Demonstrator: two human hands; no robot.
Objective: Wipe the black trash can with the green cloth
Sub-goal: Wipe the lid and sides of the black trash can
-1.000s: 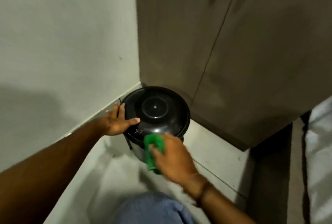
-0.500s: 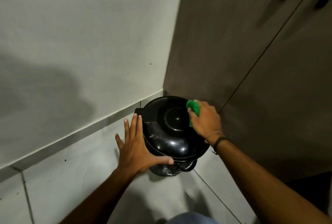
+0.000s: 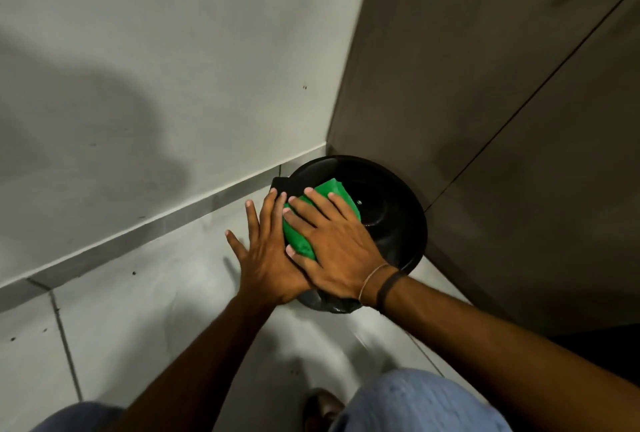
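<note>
A round black trash can (image 3: 388, 210) with a domed lid stands on the floor in the corner between a wall and a cabinet. A green cloth (image 3: 304, 220) lies on the left part of its lid. My right hand (image 3: 332, 244) presses flat on the cloth with fingers spread. My left hand (image 3: 266, 251) rests against the can's left side, fingers spread, partly under my right hand. A black liner bag (image 3: 332, 305) shows below the lid's near edge.
A pale wall (image 3: 156, 68) with a grey skirting strip (image 3: 138, 241) rises on the left. Brown cabinet doors (image 3: 502, 120) stand close behind and to the right of the can. Light floor tiles (image 3: 156, 310) lie in front; my knees in blue trousers (image 3: 415, 404) are at the bottom.
My right hand slid the cloth from the lid's far right side across to its left side, over my left hand. The view moved closer and more overhead.
</note>
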